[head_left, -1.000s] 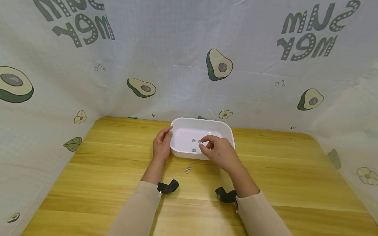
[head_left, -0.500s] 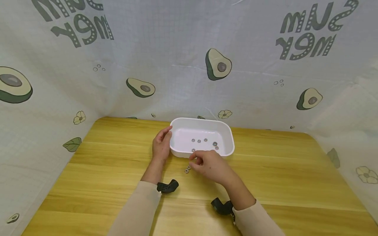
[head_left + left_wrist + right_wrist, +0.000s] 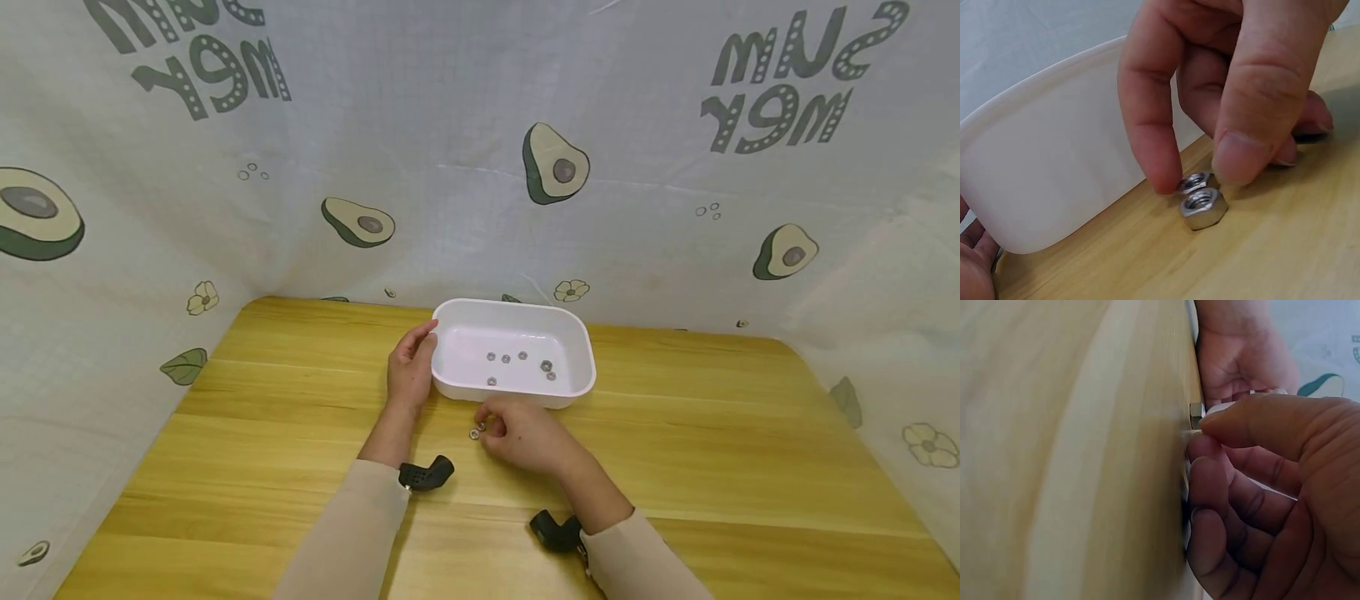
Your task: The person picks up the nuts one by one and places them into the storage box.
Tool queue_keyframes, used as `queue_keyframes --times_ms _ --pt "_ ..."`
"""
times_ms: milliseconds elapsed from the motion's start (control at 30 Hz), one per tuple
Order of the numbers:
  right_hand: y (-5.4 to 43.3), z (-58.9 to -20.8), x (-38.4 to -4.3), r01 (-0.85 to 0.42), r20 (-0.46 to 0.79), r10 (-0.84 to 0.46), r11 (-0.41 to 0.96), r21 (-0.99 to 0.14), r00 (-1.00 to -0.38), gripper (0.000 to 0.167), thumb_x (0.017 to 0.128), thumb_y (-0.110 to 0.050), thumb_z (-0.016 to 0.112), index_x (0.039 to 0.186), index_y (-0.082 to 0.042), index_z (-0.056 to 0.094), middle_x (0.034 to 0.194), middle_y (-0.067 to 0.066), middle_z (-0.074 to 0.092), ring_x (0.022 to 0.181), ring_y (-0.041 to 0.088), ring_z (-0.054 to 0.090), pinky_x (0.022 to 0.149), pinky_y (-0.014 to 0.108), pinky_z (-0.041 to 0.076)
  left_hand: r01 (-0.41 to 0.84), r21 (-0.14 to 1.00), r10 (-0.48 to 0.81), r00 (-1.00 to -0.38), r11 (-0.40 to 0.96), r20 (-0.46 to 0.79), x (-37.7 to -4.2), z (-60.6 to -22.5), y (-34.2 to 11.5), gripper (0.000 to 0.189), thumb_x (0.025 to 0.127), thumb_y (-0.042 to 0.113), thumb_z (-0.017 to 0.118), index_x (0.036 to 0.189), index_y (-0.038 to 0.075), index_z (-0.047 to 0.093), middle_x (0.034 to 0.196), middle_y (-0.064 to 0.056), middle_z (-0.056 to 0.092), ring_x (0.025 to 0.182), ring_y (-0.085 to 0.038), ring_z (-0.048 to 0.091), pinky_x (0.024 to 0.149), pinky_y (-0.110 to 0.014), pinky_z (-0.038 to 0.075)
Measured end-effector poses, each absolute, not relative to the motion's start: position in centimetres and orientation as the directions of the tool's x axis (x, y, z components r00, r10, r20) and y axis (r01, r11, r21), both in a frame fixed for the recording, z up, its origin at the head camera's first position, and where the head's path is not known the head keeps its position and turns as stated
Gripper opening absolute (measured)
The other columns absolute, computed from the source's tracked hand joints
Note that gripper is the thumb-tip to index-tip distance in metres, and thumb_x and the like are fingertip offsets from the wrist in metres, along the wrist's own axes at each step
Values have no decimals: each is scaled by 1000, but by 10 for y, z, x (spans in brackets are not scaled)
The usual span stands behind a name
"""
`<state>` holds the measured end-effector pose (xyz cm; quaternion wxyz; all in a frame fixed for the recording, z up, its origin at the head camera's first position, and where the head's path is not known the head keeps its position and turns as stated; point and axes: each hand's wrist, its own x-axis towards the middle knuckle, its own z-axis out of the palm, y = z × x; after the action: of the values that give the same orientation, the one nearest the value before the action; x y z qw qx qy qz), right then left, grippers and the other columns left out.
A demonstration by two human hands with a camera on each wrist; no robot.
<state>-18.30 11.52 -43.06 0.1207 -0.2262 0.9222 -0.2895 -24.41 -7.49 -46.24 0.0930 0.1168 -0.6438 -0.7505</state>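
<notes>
A white oval-cornered tray (image 3: 570,400) stands on the table, with several hex nuts (image 3: 522,356) on its floor. At its left end my left hand (image 3: 410,367) holds the tray, thumb and index finger at the rim; the other fingers are mostly hidden. Two metal nuts touch each other on the wood in front of the tray. In the left wrist view, my right hand (image 3: 1241,81) has thumb and index finger on either side of the farther nut (image 3: 1196,182), pinching it. The nearer nut (image 3: 1204,209) lies flat beside it.
A wood-grain table (image 3: 720,433) extends to both sides. Behind it hangs a pale curtain (image 3: 450,125) printed with avocados. A black wrist device (image 3: 427,475) is worn on the left forearm, and another black device (image 3: 555,531) on the right.
My right hand has come from above the tray down and toward the front, to the two nuts on the table, its fingers closing around one. My left hand stays at the tray.
</notes>
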Motion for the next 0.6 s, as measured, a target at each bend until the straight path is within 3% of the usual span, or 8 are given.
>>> queue_keyframes --times_ms 333,600 --pt "116 -432 -184 -364 -66 -465 767 -529 -883 9 85 -15 74 90 -20 68 68 -9 56 65 8 51 62 23 43 -19 987 -287 -956 -158 -65 -243 -461 -76 33 103 27 56 131 18 69 144 -4 62 132 -23 56 115 -41 47" --pt "119 -426 -182 -344 -88 -463 759 -554 -882 7 86 -14 74 87 -17 68 68 -8 57 65 9 52 61 23 44 -11 988 -288 -956 -152 -55 -244 -462 -75 33 102 26 56 130 16 70 143 -5 63 131 -23 56 115 -41 47"
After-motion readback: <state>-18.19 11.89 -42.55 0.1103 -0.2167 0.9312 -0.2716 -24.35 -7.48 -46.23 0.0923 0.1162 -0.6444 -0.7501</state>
